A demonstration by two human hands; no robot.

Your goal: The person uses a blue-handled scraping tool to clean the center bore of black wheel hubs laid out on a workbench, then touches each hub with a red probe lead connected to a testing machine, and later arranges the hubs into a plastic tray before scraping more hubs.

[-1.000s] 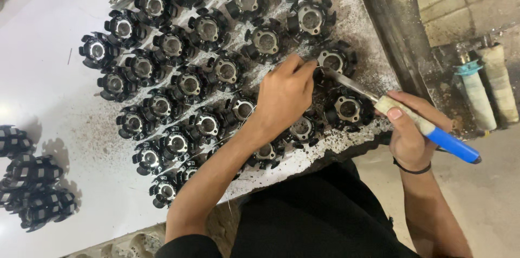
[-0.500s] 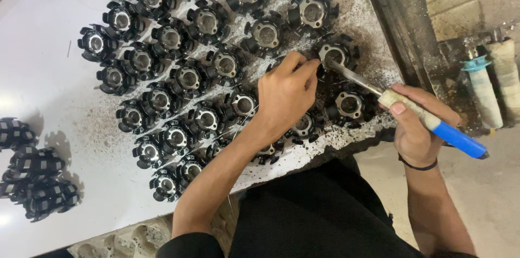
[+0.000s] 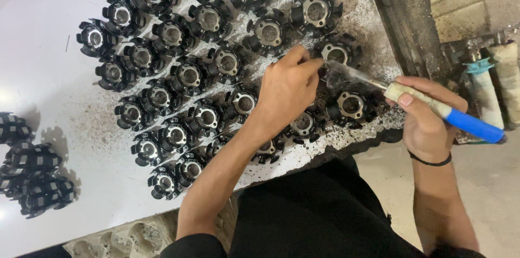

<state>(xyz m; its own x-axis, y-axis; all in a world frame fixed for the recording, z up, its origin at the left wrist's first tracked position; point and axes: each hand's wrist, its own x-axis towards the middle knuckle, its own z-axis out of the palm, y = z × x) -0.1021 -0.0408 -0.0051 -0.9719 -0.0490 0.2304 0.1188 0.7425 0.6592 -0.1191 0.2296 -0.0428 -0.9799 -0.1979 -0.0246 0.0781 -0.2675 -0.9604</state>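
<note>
- Head view: the right hand grips a blue-handled tool, its thin tip reaching a black hub near the tabletop's right edge.
- The left hand is pinched closed at the tool's tip, wrist resting over other hubs.
- To do this well, I judge the tip should stay steady on the one hub, the left hand bracing it.
- The hub is round and finned with a grey metal centre, one of many in rows; dark grit lies about.
</note>
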